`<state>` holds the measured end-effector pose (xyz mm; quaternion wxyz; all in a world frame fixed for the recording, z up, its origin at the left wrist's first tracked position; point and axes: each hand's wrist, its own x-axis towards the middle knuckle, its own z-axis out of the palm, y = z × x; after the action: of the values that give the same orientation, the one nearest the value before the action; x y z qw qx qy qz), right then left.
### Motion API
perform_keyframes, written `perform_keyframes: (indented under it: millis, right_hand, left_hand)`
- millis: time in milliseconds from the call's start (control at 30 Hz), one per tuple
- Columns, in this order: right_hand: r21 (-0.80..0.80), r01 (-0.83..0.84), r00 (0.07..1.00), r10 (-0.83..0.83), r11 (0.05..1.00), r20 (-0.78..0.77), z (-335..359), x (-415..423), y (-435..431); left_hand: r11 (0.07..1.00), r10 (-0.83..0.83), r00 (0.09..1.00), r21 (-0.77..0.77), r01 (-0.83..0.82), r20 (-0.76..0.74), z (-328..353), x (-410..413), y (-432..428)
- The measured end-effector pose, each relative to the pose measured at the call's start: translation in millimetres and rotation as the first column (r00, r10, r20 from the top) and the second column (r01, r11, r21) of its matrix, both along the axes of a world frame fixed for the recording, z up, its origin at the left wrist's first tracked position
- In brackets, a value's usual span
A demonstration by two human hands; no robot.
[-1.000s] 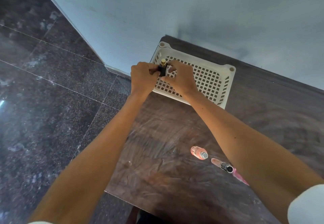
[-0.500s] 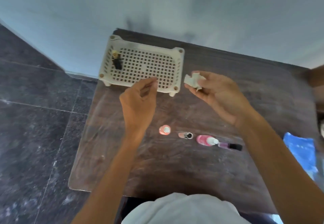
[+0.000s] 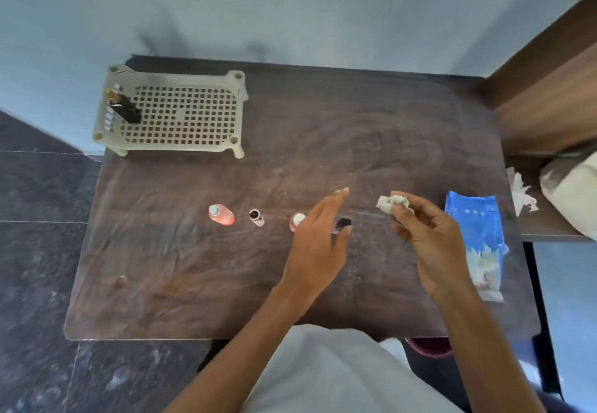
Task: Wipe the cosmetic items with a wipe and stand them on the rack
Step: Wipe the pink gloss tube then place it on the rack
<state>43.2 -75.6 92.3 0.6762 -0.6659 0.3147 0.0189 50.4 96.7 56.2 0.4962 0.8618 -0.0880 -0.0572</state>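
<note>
The crumpled wipe (image 3: 392,204) sits pinched between the thumb and curled fingers of the right hand (image 3: 429,238), raised over the table (image 3: 355,128) toward its three o'clock side. At nine o'clock from the wipe, the left hand (image 3: 318,244) is spread with fingers nearly straight and holds nothing; its thumb lies just beside a dark-capped purple bottle (image 3: 343,222), though whether it touches cannot be told. The other cosmetics run in a row toward nine o'clock: a pink bottle with a white cap (image 3: 296,221), half hidden by the left hand, then a small dark-topped tube (image 3: 256,218), then a pink bottle with a silver cap (image 3: 221,214). Well apart, at the table's ten o'clock corner, stands the cream lattice rack (image 3: 181,115), with a black bottle with a gold cap (image 3: 124,107) upright at its left end. A blue wipe packet (image 3: 473,222) lies at three o'clock of the right hand, near the table's edge.
</note>
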Motion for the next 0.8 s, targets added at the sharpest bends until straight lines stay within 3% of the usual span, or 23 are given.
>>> perform_keyframes:
  millis: [233,467,667,800]
  right_hand:
    - [0.186,0.052,0.995,-0.034,0.981,-0.099,-34.7,-24.1,-22.4]
    - [0.281,0.093,0.984,-0.045,0.955,-0.171,-45.9,-30.1,-36.0]
    - [0.285,0.090,0.993,-0.064,0.954,-0.100,-37.4,-24.9,-44.0]
    - [0.056,0.036,0.999,-0.038,0.998,0.029,-25.7,-17.0,-45.0]
  left_hand:
    - [0.981,0.021,0.991,0.192,0.005,-0.129,-34.8,-7.5,-25.7]
    - [0.969,0.140,0.973,0.227,-0.097,-0.182,-49.6,1.8,-39.0]
    - [0.981,0.168,0.954,-0.051,-0.186,-0.248,-34.0,14.2,-54.0]
    - [0.918,0.117,0.926,-0.317,-0.239,-0.360,-19.7,18.3,-66.1]
